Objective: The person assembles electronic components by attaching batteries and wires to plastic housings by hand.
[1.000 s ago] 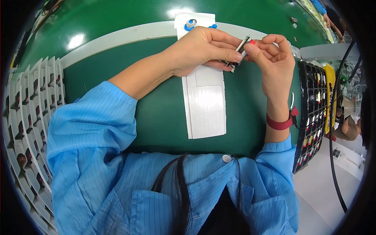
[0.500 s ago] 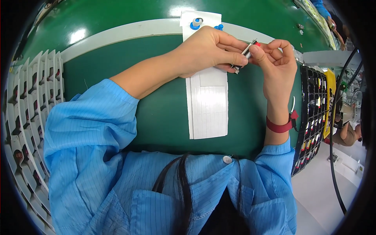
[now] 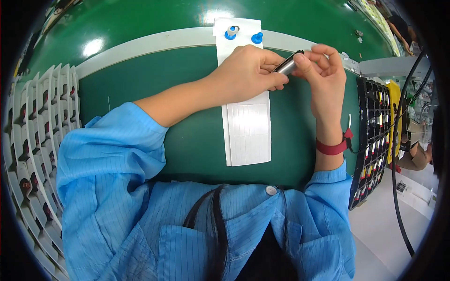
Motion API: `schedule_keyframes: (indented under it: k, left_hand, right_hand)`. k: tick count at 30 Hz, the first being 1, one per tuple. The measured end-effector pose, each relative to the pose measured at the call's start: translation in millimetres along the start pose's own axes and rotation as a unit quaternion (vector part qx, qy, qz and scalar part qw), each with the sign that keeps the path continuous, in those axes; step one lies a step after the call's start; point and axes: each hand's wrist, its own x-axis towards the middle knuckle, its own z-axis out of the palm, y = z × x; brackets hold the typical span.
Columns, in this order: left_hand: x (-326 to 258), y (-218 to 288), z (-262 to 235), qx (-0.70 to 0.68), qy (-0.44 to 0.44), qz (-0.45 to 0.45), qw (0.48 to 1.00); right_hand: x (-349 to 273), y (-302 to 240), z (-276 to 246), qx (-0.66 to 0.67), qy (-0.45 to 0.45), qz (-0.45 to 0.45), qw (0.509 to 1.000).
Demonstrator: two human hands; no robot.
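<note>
Over the far part of the green mat, my left hand (image 3: 255, 70) pinches one end of a small silver metal part (image 3: 287, 65) with a rounded face and a dark edge. The part slants up to the right. My right hand (image 3: 326, 65) has its thumb against the upper end, with the other fingers loosely curled behind. A red strap (image 3: 332, 148) circles my right wrist. Beneath and nearer lies a stack of white label sheets (image 3: 248, 133), partly covered by my left hand. On its far end stand a blue-and-white knob (image 3: 230, 33) and a blue pin (image 3: 257, 37).
At the left stand white slotted trays (image 3: 35, 126) holding several parts. A black gridded tray (image 3: 372, 140) of small parts stands at the right, beside a yellow edge (image 3: 394, 117). A black cable (image 3: 397, 187) hangs further right. People are visible at the far right.
The silver part has been turned, so its rounded metal face now shows and the red bit at its top does not. My hands stay close together around it.
</note>
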Motion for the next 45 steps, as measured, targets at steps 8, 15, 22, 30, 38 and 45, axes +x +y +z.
schedule_keyframes:
  k: [8,15,22,30,38,45]
  left_hand:
    - [4.8,6.6,-9.3,-0.013,-0.067,-0.079,0.995]
    - [48.2,39.4,-61.9,0.344,0.079,0.052,0.934]
    - [115.5,30.1,-120.2,0.612,0.095,-0.099,0.779]
    - [210.5,-8.3,-82.8,0.701,0.054,0.176,0.689]
    - [174.4,22.3,-39.3,0.471,0.058,0.250,0.844]
    - [50.5,36.9,-19.9,0.200,0.003,0.033,0.979]
  right_hand:
    - [8.5,8.0,-10.7,0.028,-0.072,-0.033,0.996]
    - [21.8,32.0,-14.1,0.150,0.003,0.005,0.989]
    - [20.2,30.8,-9.1,0.040,-0.036,0.043,0.998]
    - [22.6,29.3,-5.2,0.042,-0.043,0.051,0.997]
    - [30.9,40.8,-19.7,0.086,0.118,-0.037,0.989]
    - [22.3,33.2,-11.8,0.131,-0.065,-0.014,0.989]
